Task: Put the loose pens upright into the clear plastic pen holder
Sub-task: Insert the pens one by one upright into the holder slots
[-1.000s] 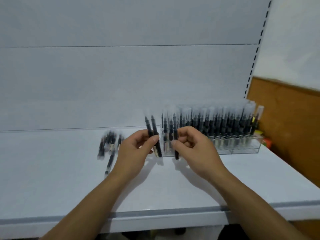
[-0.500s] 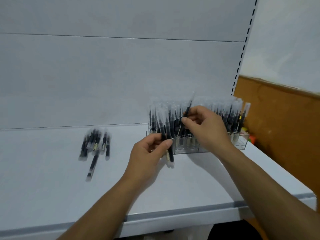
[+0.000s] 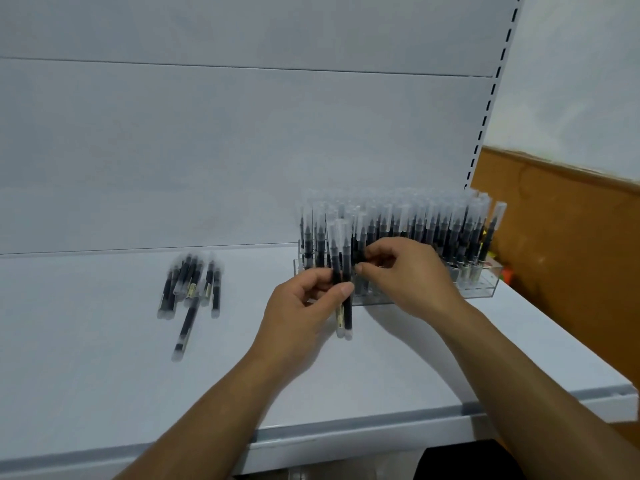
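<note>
Broadly: white shelf point(image 3: 104, 393) carries all. Clear pen holder point(image 3: 485, 292) far right, nearly full of upright pens. Loose pens point(image 3: 190, 289) heaped left. Left hand point(image 3: 301, 306) grip pinches two pens point(image 3: 343, 271) upright beside holder's left end. Right hand point(image 3: 408, 275) curled at holder; whether its grip holds anything, cannot tell. Pens likely light, stiff, slick; pinch mid-barrel.

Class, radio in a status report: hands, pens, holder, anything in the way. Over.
Left hand grips two pens upright. Right hand at front row of holder, grip unclear. Loose pens lie left on shelf. No obstruction seen.
</note>
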Demonstrator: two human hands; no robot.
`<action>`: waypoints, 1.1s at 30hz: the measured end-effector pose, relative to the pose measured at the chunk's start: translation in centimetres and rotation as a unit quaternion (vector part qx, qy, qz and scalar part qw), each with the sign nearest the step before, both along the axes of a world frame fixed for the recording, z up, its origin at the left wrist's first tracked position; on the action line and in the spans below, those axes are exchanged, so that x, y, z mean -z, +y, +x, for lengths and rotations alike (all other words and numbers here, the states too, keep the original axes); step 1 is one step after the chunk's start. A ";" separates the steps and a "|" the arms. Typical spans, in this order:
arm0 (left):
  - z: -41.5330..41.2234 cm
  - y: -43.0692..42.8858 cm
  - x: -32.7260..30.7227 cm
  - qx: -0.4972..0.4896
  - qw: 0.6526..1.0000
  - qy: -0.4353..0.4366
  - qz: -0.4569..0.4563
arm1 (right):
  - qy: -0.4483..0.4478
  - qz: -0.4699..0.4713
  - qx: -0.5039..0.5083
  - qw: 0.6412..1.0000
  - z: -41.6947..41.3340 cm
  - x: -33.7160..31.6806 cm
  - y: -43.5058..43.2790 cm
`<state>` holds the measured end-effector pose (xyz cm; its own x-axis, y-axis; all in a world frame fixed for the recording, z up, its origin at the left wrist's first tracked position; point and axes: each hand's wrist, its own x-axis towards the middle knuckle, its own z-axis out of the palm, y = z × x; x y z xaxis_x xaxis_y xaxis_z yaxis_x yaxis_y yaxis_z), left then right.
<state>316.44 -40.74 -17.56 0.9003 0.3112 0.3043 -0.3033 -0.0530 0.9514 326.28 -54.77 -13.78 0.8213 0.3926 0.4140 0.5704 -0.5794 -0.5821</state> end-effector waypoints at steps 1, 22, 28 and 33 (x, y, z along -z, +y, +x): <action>0.0 0.0 0.0 -0.004 1.000 0.002 0.004 | -0.002 0.031 0.003 1.000 -0.2 0.3 -0.3; -0.9 -1.1 -1.2 0.012 0.997 0.008 -0.074 | 0.007 0.304 0.008 0.953 0.1 -2.3 -2.7; -0.9 -1.0 -1.1 0.008 0.999 0.008 -0.049 | 0.013 0.255 0.015 0.967 0.6 -1.8 -1.8; -0.9 -1.0 -1.2 0.006 0.999 0.011 -0.052 | -0.004 0.270 0.008 0.963 0.6 -1.9 -1.4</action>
